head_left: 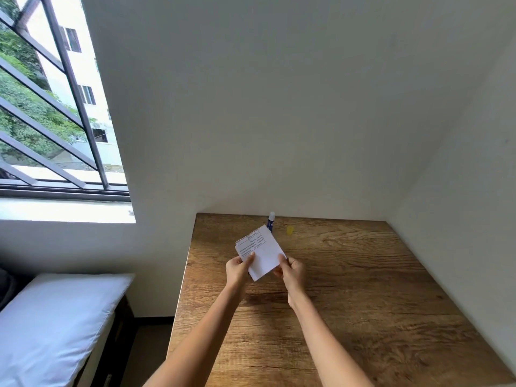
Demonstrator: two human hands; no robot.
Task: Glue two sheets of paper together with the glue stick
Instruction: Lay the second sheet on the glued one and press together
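Both hands hold the paper sheets above the wooden counter, a little toward its far left part. The left hand is clamped on the sheets' lower left edge, its thumb lying on top of the printed face. The right hand is clamped on the lower right edge, fingers curled beneath and thumb against the paper's margin. The sheets appear stacked, with a sliver of a second edge showing along the left side; whether they are stuck together I cannot tell.

The stack is turned like a diamond: one corner points toward 12 o'clock, away from the person, and the opposite corner points toward 6 o'clock, between the two wrists. Its long axis runs roughly from 11 o'clock to 5 o'clock. A printed table with small text fills the far, upper left half; the near half is blank white. The words are too small to read.

The glue stick stands upright at 12 o'clock from the sheets, close to the counter's far edge by the wall, its long axis vertical and its white end up; its lower part is hidden behind the paper's top corner. A small yellow cap lies on the counter just to the stick's right, at about 1 o'clock from the sheets and apart from them.

At 9 o'clock, below the barred window, a white pillow rests on a bed.
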